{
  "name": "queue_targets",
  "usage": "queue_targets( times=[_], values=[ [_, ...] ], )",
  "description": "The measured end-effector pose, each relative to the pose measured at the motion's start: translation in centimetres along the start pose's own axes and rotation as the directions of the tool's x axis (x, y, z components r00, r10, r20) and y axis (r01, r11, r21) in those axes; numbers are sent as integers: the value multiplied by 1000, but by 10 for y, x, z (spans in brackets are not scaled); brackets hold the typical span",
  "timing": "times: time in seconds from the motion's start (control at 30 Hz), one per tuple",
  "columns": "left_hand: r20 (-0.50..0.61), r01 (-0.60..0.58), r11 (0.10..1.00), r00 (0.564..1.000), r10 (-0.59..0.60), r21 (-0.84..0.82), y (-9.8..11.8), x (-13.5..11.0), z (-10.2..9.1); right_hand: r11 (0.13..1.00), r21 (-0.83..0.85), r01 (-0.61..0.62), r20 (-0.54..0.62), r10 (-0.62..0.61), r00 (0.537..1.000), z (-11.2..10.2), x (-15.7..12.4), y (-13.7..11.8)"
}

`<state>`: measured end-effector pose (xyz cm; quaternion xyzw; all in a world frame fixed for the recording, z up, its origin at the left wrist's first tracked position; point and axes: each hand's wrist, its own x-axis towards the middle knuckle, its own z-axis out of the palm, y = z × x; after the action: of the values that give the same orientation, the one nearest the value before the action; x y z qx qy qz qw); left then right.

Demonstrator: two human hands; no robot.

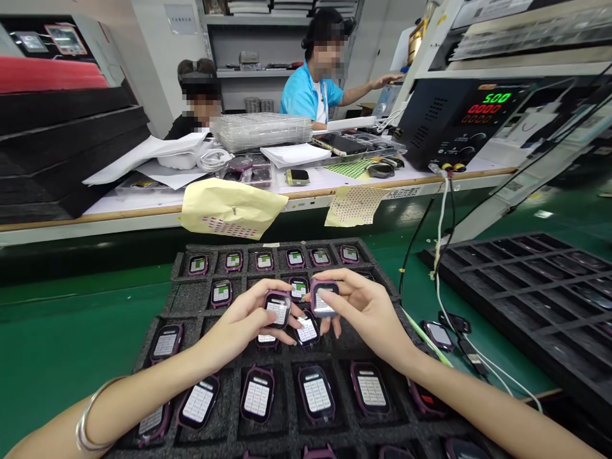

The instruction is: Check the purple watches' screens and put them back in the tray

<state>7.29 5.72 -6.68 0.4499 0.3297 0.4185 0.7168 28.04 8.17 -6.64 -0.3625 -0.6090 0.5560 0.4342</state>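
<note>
A black foam tray (191, 296) lies in front of me, its slots filled with several purple-cased watch bodies with lit screens. My left hand (241, 322) grips one watch body (278, 308) between thumb and fingers above the tray's middle. My right hand (363, 306) pinches a second watch body (324, 298) right beside it. The two watch bodies nearly touch. Another watch body (306, 330) sits in its slot just under my fingers.
A second black tray (526, 280) stands at the right. Cables (440, 255) hang from a power supply (459, 121) onto the green surface, with a watch body (437, 335) on one. Two people sit behind a cluttered bench (306, 185). Yellow sheets (229, 207) hang over its edge.
</note>
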Motion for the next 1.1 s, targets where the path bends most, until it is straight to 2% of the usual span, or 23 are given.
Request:
queue_targets(
  times=[0.3, 0.57, 0.83, 0.9, 1.0, 1.03, 1.1],
  values=[
    [7, -36, 997, 999, 35, 66, -3, 0, -2, 1000, 23, 14, 38, -15, 999, 1, -2, -3],
    [18, -76, 997, 997, 76, -14, -3, 0, -4, 1000, 17, -9, 44, 8, 999, -1, -3, -5],
    [-5, -64, 998, 998, 64, -16, -4, -1, -3, 999, 40, -17, 15, 16, 1000, 2, -2, -6],
    [-8, -67, 998, 998, 67, -15, -4, -2, -2, 994, 109, -5, 72, -3, 997, 6, -9, -20],
    [-2, -67, 998, 998, 67, 0, -3, -1, 0, 972, 232, -30, 259, -32, 965, 14, -29, -51],
    [-2, -64, 998, 998, 64, 11, -3, -1, 0, 969, 243, -33, 318, -48, 947, 17, -38, -61],
    [-5, -63, 998, 998, 63, 27, -2, 0, 2, 982, 186, 42, 368, -109, 923, 21, -53, -75]
  ],
)
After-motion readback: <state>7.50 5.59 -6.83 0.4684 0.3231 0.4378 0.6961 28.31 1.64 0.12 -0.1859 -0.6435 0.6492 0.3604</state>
